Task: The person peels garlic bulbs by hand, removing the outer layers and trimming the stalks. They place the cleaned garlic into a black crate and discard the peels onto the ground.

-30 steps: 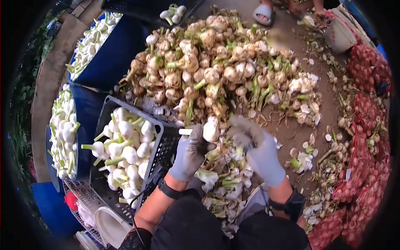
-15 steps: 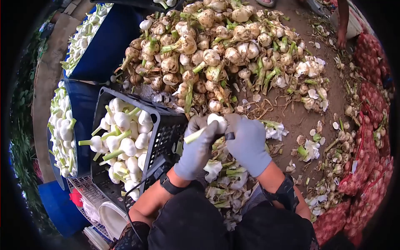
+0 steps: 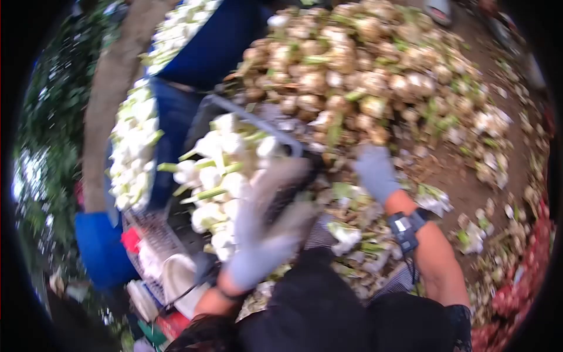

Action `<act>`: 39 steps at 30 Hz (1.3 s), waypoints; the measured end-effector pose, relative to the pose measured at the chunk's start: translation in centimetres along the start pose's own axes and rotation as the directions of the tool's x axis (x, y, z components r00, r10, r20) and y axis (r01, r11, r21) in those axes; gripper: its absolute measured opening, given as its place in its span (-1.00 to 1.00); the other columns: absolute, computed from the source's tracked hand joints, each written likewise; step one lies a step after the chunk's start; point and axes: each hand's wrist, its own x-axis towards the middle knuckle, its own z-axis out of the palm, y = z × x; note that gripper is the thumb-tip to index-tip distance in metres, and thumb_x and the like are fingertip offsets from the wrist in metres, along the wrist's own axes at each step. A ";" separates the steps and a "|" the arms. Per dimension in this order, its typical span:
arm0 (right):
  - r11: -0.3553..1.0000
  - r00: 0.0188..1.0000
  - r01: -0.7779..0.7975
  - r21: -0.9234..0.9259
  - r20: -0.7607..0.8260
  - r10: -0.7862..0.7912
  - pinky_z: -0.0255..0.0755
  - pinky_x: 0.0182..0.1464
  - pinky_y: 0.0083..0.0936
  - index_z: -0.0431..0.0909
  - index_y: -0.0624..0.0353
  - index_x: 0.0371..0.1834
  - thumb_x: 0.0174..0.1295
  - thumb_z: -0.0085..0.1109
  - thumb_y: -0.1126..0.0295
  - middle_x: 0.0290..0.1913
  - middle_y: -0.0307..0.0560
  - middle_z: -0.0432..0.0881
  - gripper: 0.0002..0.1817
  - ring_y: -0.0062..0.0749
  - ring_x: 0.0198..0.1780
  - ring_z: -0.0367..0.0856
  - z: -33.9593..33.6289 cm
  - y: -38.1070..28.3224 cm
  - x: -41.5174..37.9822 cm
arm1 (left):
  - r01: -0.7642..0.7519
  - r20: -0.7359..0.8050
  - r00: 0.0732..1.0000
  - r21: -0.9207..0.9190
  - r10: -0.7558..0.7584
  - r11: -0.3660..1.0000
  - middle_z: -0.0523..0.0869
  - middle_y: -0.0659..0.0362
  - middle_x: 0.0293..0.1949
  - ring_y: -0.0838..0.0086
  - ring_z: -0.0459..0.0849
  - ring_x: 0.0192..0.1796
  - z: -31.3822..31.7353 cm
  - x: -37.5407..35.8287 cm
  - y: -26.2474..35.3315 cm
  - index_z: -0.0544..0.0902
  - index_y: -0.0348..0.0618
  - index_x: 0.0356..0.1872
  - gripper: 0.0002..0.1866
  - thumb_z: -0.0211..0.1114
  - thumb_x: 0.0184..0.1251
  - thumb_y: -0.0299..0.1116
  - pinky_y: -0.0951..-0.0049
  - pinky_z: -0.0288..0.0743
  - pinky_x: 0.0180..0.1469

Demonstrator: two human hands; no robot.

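Note:
Motion blurs much of the view. My left hand, in a grey glove, is over the right side of the black crate, its fingers spread and smeared, with nothing visible in them. White cleaned garlic bulbs with green stems fill that crate. My right hand, gloved too, reaches to the near edge of the pile of brown, unpeeled garlic. Its fingertips are blurred against the bulbs, so any hold is hidden. Peeled skins and stem scraps lie between my legs.
Blue tubs of white garlic stand at the left, beside a blue container and a white bucket. Red mesh sacks lie at the right. Another person's shoe shows at the top.
The view has shifted, so the scene sits further right. My hands have parted; the white bulb has left them. My left hand is now at the crate, my right at the pile.

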 end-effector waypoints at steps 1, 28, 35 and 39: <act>0.997 0.991 -0.016 -0.078 -0.136 0.005 0.42 0.01 -0.16 0.71 -0.05 -0.35 0.06 0.21 0.37 -0.25 -0.07 0.69 -0.88 -0.12 -0.05 0.62 0.3 0.8 -0.4 | 0.161 0.120 0.984 -0.250 -0.135 0.955 0.65 -0.02 0.07 0.19 0.60 0.18 1.8 0.5 -0.2 0.59 -0.27 0.08 -0.62 0.36 0.23 -0.48 0.28 0.46 0.21; -0.373 0.531 -0.494 0.786 0.612 0.586 0.32 -0.57 -0.61 0.51 0.32 -0.21 0.44 -0.04 0.37 -0.47 -0.07 0.62 -0.78 -0.57 -0.60 0.45 -12.1 -2.5 -9.5 | 0.172 0.376 0.925 -0.520 0.044 0.837 0.60 0.10 0.14 0.32 0.56 0.20 14.6 0.6 -5.7 0.60 -0.18 0.15 -0.38 0.52 -0.08 -0.56 0.37 0.40 0.29; 0.556 0.730 -0.612 0.562 0.131 0.671 0.34 -0.46 -0.57 0.52 0.28 -0.32 0.17 0.01 0.60 -0.51 -0.22 0.55 -0.92 -0.51 -0.49 0.52 -10.9 -1.6 -10.5 | 0.135 0.347 0.936 -0.498 0.054 0.857 0.63 0.09 0.09 0.26 0.60 0.17 15.6 -0.4 -5.6 0.65 -0.14 0.05 -0.43 0.54 -0.13 -0.55 0.34 0.47 0.22; -0.217 0.523 -0.573 0.791 0.556 0.646 0.34 -0.46 -0.64 0.56 0.28 -0.27 0.38 0.07 0.41 -0.49 -0.17 0.63 -0.84 -0.66 -0.51 0.48 -14.7 -1.9 -8.6 | 0.041 0.230 0.969 -0.516 0.092 0.856 0.61 0.10 0.10 0.28 0.61 0.17 15.8 0.6 -5.1 0.66 -0.14 0.00 -0.43 0.54 -0.19 -0.60 0.36 0.47 0.22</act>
